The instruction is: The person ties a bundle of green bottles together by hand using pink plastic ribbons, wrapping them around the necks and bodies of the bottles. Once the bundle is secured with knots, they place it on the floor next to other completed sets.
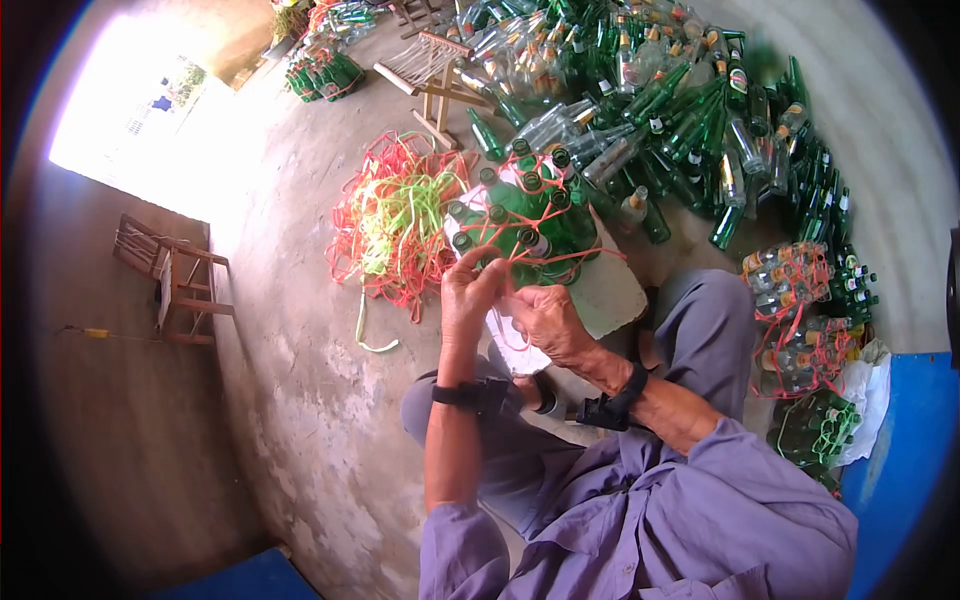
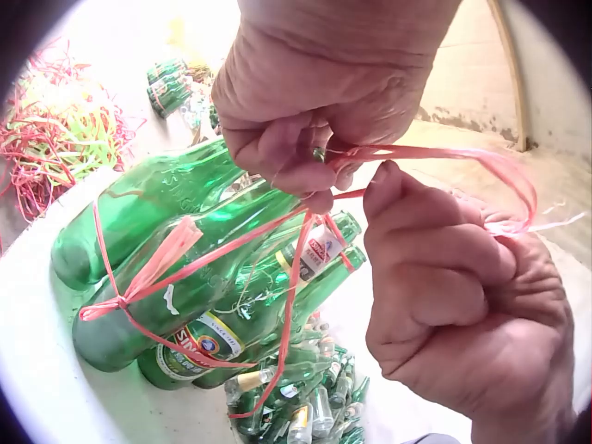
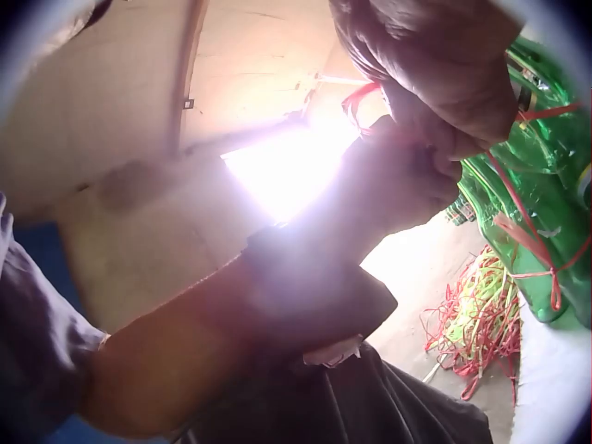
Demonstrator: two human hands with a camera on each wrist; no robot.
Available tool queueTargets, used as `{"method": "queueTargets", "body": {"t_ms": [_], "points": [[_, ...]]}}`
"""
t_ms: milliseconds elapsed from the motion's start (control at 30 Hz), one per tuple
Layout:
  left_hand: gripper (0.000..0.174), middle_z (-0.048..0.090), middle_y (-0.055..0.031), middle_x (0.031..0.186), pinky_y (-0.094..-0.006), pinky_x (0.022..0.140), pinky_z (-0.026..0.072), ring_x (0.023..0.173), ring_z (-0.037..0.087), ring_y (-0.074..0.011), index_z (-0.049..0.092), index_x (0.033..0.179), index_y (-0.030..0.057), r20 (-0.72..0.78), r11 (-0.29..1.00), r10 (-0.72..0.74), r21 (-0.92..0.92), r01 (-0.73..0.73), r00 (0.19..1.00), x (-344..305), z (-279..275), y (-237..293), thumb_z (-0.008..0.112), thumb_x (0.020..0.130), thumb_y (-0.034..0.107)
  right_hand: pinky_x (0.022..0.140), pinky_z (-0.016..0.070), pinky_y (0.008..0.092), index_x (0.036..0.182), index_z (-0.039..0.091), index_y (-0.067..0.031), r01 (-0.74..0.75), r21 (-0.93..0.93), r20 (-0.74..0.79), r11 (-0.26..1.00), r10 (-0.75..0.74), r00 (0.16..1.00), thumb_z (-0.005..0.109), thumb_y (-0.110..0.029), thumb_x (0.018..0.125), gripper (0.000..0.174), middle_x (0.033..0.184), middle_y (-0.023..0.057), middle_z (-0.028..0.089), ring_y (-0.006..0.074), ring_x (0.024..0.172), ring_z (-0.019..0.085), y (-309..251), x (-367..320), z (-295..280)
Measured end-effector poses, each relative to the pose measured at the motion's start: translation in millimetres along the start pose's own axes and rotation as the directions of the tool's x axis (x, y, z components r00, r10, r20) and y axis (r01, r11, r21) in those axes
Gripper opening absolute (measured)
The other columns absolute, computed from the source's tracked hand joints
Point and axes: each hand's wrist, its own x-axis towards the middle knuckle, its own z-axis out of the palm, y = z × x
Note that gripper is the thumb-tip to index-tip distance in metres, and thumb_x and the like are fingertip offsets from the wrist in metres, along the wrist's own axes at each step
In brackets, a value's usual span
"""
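A bundle of green glass bottles [image 1: 525, 215] [image 2: 213, 268] [image 3: 546, 185] stands on a white slab [image 1: 612, 290] in front of my knees, wrapped with red plastic string [image 1: 545, 257] [image 2: 185, 245] [image 3: 523, 231]. My left hand [image 1: 470, 290] [image 2: 296, 102] [image 3: 388, 185] pinches the string just above the bottle necks. Close beside it, my right hand [image 1: 545, 315] [image 2: 453, 296] [image 3: 435, 65] has its fingers curled around a loop of the same string. Both hands touch each other at the knot area.
A loose pile of red, green and yellow strings [image 1: 395, 215] lies left of the bundle. A large heap of bottles [image 1: 650, 100] fills the far right. Tied bundles [image 1: 795, 290] sit at my right. A wooden stool [image 1: 170, 275] and a wooden frame [image 1: 430, 75] stand further off.
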Motion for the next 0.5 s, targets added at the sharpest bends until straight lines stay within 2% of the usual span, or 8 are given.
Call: {"method": "queueTargets", "body": {"t_ms": [67,133,200,267,300,367,500], "points": [[0.022,0.068,-0.0036,0.071,-0.0191,0.047,0.0387,0.053,0.055,-0.0041,0.068,0.114,-0.0027,-0.010,0.997,-0.041,0.068,0.041,0.999,-1,0,4,0.069,0.095,0.008,0.048,0.0353,0.0262,0.079,0.069,0.0027,0.006,-0.027,0.018,1.000,-0.005,1.000,0.065,-0.016,0.097,0.027,0.060,-0.0048,0.052,0.0035,0.055,0.045,1,0,-5],[0.023,0.068,-0.0039,0.069,-0.0193,0.046,0.0382,0.052,0.055,-0.0044,0.067,0.116,-0.0024,-0.007,0.996,-0.035,0.082,0.036,0.999,-2,-1,5,0.069,0.095,0.007,0.047,0.0344,0.0248,0.082,0.070,0.0025,-0.118,0.064,0.035,0.991,0.116,0.993,0.066,-0.015,0.097,0.024,0.061,-0.0058,0.052,0.0021,0.055,0.043,7,1,-10],[0.025,0.067,-0.0041,0.068,-0.0195,0.045,0.0378,0.050,0.055,-0.0046,0.067,0.118,-0.0021,-0.002,0.995,-0.027,0.094,0.027,1.000,-2,1,4,0.068,0.095,0.007,0.047,0.0342,0.0244,0.083,0.070,0.0025,-0.096,0.038,0.034,0.995,0.095,0.995,0.066,-0.015,0.097,0.023,0.061,-0.0061,0.053,0.0018,0.055,0.043,10,0,-15],[0.035,0.065,-0.0028,0.066,-0.0207,0.045,0.0378,0.051,0.054,-0.0047,0.061,0.128,-0.0012,-0.015,0.991,-0.009,0.135,0.011,1.000,-5,3,0,0.065,0.094,0.005,0.047,0.0340,0.0240,0.083,0.070,0.0024,-0.072,0.013,0.034,0.997,0.071,0.997,0.066,-0.015,0.097,0.022,0.062,-0.0064,0.053,0.0015,0.056,0.043,14,-1,-16],[0.035,0.065,-0.0028,0.066,-0.0207,0.045,0.0378,0.051,0.054,-0.0047,0.061,0.128,-0.0012,-0.015,0.991,-0.008,0.137,0.010,1.000,-9,5,4,0.065,0.094,0.005,0.048,0.0341,0.0240,0.084,0.070,0.0023,-0.084,0.032,0.013,0.996,0.083,0.996,0.066,-0.015,0.097,0.022,0.063,-0.0062,0.053,0.0018,0.056,0.043,16,-1,-15],[0.041,0.067,-0.0029,0.066,-0.0239,0.054,0.0449,0.060,0.059,-0.0054,0.058,0.132,0.0012,-0.042,0.918,0.023,0.397,-0.004,0.999,-19,8,12,0.067,0.093,0.009,0.048,0.0342,0.0240,0.084,0.070,0.0022,-0.095,0.052,-0.008,0.994,0.096,0.995,0.066,-0.015,0.097,0.022,0.063,-0.0060,0.053,0.0021,0.056,0.043,21,-1,-14],[0.053,0.064,-0.0054,0.062,-0.0278,0.055,0.0466,0.057,0.058,-0.0075,0.054,0.140,0.0033,-0.042,0.885,0.049,0.465,-0.024,0.998,-29,6,16,0.062,0.088,0.004,0.049,0.0347,0.0240,0.085,0.071,0.0022,-0.102,0.030,-0.007,0.994,0.102,0.995,0.068,-0.018,0.096,0.023,0.064,-0.0054,0.054,0.0028,0.056,0.044,23,1,-14]]}}
